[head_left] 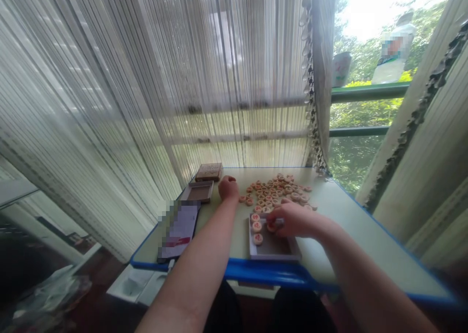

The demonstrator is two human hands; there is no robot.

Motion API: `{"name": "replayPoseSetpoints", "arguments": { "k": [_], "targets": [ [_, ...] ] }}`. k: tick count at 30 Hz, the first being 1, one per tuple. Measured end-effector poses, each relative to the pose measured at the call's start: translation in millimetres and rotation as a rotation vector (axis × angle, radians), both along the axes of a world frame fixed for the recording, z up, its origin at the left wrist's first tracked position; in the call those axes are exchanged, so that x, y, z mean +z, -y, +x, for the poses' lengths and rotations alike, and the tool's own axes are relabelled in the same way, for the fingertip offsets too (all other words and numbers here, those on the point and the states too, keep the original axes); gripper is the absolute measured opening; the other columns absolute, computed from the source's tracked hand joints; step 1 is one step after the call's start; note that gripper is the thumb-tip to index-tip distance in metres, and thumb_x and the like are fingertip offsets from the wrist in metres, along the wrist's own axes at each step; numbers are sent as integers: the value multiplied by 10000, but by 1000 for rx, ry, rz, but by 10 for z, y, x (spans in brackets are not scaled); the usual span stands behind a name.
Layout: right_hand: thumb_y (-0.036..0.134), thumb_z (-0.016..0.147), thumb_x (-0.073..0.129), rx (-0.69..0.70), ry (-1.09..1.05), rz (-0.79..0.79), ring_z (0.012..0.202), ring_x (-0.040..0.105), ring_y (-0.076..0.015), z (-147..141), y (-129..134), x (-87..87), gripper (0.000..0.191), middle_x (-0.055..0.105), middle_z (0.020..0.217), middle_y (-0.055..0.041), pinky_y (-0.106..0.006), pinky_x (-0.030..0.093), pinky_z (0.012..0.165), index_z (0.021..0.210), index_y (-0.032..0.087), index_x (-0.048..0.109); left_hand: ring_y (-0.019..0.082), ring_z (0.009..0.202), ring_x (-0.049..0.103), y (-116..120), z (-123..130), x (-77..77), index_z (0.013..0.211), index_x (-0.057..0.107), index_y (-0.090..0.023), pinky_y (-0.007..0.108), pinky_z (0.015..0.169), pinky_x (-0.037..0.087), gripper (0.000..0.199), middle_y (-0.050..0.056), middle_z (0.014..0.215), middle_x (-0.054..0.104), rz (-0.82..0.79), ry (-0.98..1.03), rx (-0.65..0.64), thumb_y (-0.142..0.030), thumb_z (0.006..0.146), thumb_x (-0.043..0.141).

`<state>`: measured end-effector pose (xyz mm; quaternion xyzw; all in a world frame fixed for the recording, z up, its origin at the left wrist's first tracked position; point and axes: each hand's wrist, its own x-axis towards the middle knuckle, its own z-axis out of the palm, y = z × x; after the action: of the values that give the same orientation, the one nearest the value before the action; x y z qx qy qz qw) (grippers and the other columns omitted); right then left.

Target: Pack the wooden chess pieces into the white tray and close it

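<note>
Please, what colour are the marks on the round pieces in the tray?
Red, on the pale round pieces; seen best in the head view.

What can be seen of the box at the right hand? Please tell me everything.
The box is shallow, open on top, with pale walls and a brownish floor; it looks like cardboard. It lies flat on the table, near the blue front edge. Three round pieces with red marks lie inside along its left wall. The right hand covers its far right corner and appears to hold a fourth piece.
</note>
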<state>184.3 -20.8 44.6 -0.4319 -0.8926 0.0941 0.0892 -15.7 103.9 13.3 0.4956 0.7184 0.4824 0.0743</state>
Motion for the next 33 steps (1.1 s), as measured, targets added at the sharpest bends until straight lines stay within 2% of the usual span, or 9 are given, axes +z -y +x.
{"name": "replayPoseSetpoints", "arguments": {
  "k": [4, 7, 9, 15, 19, 21, 25, 29, 33],
  "targets": [
    [256, 664, 570, -12, -17, 13, 744, 515, -189, -18, 40, 13, 130, 652, 662, -29, -259, 347, 592, 688, 218, 692, 170, 718, 590, -38, 24, -19, 670, 625, -185, 253, 633, 414, 221, 44, 700, 653, 5, 12, -18, -80, 619, 438],
    [308, 639, 614, -44, -42, -40, 660, 523, -151, -61, 83, 67, 129, 650, 672, -15, -235, 347, 558, 694, 212, 682, 163, 717, 589, -57, 40, -16, 664, 628, -185, 247, 640, 416, 222, 41, 698, 653, 12, 3, -36, -79, 612, 440],
    [329, 645, 624, -12, -80, -64, 616, 520, -125, -103, 122, 102, 145, 653, 700, -4, -223, 345, 550, 714, 213, 677, 160, 720, 590, -60, 44, -16, 666, 631, -185, 244, 646, 417, 223, 38, 698, 653, 12, -4, -45, -81, 616, 440],
    [336, 686, 605, 81, -123, 79, 636, 509, -126, -238, 231, 82, 146, 628, 679, -14, -230, 347, 602, 696, 197, 651, 157, 718, 590, -4, 47, -31, 654, 624, -188, 244, 645, 417, 216, 33, 690, 651, 3, -9, -66, -88, 639, 434],
    [359, 663, 635, 100, -174, 105, 637, 500, -127, -253, 226, 44, 160, 614, 687, -14, -233, 346, 597, 691, 201, 640, 160, 781, 595, 102, 105, 96, 714, 624, -188, 249, 689, 423, 237, 40, 761, 665, 61, -57, -79, -80, 686, 415],
    [357, 657, 639, 83, -200, 83, 629, 502, -123, -246, 195, 35, 161, 613, 692, -13, -229, 348, 584, 701, 202, 645, 161, 785, 599, 187, 148, 206, 773, 624, -186, 252, 695, 428, 240, 46, 799, 671, 56, -54, -98, -96, 727, 406],
    [302, 688, 593, 73, -267, 13, 616, 515, -116, -243, 160, 49, 145, 619, 696, -12, -223, 366, 572, 751, 186, 652, 183, 738, 605, 466, 175, 352, 767, 629, -171, 270, 662, 434, 194, 73, 780, 672, -72, -105, -214, -193, 775, 436],
    [299, 732, 539, 52, -341, 21, 647, 536, -123, -282, 299, 69, 180, 634, 734, -31, -227, 380, 577, 777, 163, 648, 173, 746, 606, 840, 88, 274, 786, 634, -179, 260, 670, 431, 194, 59, 788, 678, -34, -160, -291, -214, 783, 444],
    [301, 697, 569, -104, -343, 129, 645, 541, -132, -372, 558, -6, 141, 647, 728, -22, -242, 382, 601, 713, 176, 633, 174, 776, 609, 1142, -16, 119, 817, 639, -169, 254, 683, 427, 193, 70, 821, 682, -79, -151, -310, -228, 781, 459]
  ]
}}
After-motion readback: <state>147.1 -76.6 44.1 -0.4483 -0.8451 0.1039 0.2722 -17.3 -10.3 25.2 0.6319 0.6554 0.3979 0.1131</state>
